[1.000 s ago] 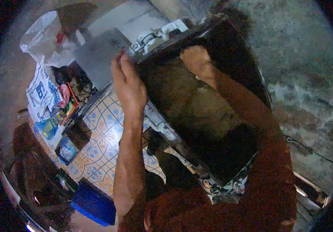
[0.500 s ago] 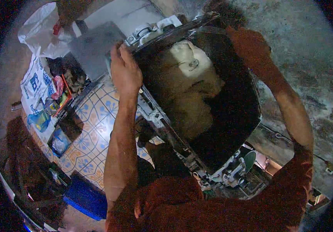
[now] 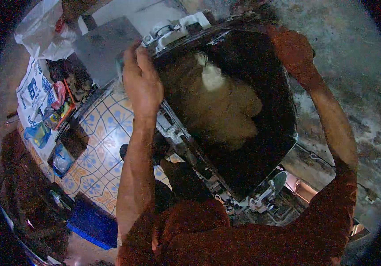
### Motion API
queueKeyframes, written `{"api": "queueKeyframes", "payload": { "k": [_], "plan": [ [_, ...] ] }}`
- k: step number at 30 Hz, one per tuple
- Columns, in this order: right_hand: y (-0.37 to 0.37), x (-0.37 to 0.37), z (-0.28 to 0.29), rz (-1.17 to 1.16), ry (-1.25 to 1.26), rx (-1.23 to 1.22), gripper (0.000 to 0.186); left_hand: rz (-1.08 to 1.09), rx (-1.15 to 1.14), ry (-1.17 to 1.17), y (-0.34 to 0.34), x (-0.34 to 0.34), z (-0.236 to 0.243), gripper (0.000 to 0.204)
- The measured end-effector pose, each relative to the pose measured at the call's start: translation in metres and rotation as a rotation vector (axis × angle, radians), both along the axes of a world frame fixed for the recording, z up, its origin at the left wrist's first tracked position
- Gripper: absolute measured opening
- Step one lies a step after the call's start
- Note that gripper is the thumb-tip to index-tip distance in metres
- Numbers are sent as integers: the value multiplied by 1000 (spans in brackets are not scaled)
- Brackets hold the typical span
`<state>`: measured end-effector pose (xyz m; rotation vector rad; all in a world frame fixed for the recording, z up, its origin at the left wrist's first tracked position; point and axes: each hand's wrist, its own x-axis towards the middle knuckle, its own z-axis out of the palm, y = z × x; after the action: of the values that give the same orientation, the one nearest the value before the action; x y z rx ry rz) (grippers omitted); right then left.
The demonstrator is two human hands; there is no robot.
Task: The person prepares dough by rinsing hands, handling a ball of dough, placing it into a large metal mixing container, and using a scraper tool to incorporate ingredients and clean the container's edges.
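A large dark open box-like appliance housing [image 3: 261, 150] with a metal frame lies before me. Inside it is a brownish, irregular surface [image 3: 226, 115] with a pale patch; I cannot make out what it is. My left hand [image 3: 144, 82] grips the housing's upper left edge, fingers together, beside white fittings [image 3: 167, 33]. My right hand [image 3: 294, 55] is wrapped on the upper right edge, its fingertips partly in shadow. Metal fittings [image 3: 261, 199] show along the lower end.
A grey panel [image 3: 102, 44], a white plastic bag [image 3: 40, 40], a printed sack [image 3: 33, 97] and mixed small items [image 3: 62, 99] lie left. A blue box [image 3: 93, 221] is low left on patterned tiles [image 3: 102, 146]. A stained grey wall [image 3: 341, 75] and a cable [image 3: 316, 155] are at right.
My right hand has come out of the housing's interior to its upper right edge, uncovering the pale patch. My left hand and the housing have shifted slightly up and left in the picture.
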<state>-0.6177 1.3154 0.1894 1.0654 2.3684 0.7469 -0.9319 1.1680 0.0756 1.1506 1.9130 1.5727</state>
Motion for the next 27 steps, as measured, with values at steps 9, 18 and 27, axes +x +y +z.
{"api": "queueKeyframes", "payload": {
  "k": [9,18,27],
  "plan": [
    [1,-4,1,512,113,103,35,6,-22,-186,-1,4,-12,43],
    [23,-46,-103,-140,358,-126,31,9,76,15,-2,7,-13,42],
    [37,74,-27,-139,131,-513,22,16,-6,32,-8,-7,7,40]
  ]
}}
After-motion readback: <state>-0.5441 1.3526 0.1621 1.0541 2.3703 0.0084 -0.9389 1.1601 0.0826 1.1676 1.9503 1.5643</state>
